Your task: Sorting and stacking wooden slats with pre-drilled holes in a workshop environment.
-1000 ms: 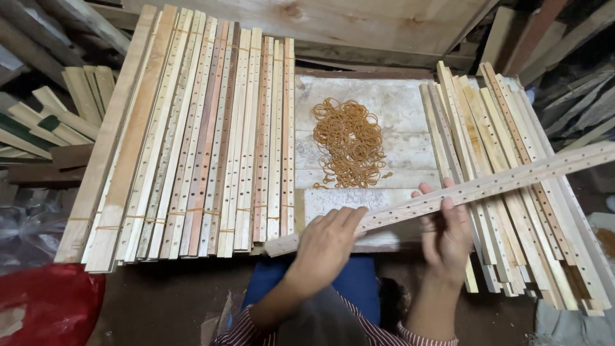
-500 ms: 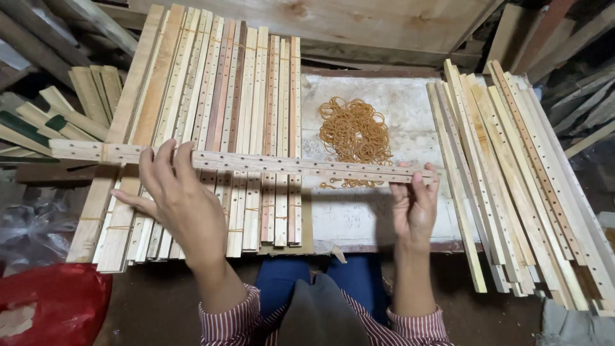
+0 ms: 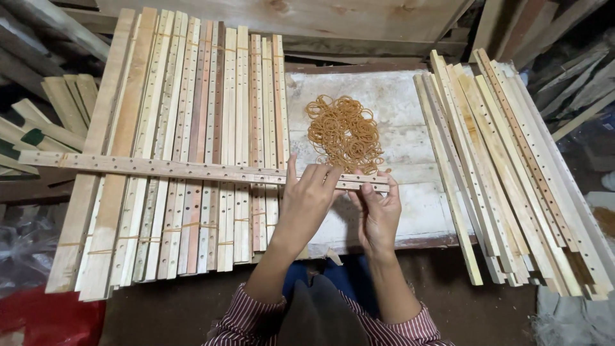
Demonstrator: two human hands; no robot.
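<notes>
**A:** How far along does the work look?

**B:** My guess is somewhere in the middle. Left of the pale board [image 3: 410,211], a wide row of bundled slats [image 3: 192,160] lies side by side, thin bands showing across their lower ends. Right of the board, a loose stack of slats [image 3: 512,173] shows no bands that I can make out, so those look still to do.

**A:** And the piece in hand?

**B:** One long perforated slat [image 3: 160,168] lies crosswise. Its right end sits over the board; the rest runs left across the bundled row and past its edge.

**A:** Where is it against the fingers?

**B:** The left hand [image 3: 307,198] rests on its right part, fingers straight and slightly fanned, the tips reaching over its far edge. The right hand [image 3: 379,214] is at the very end, thumb and fingers closed as if pinching the tip. Whether a band sits between them, I cannot tell.

**A:** The bands themselves?

**B:** A heap of tan rubber bands [image 3: 343,131] lies on the board's far half, just beyond the slat and near both hands.
</notes>
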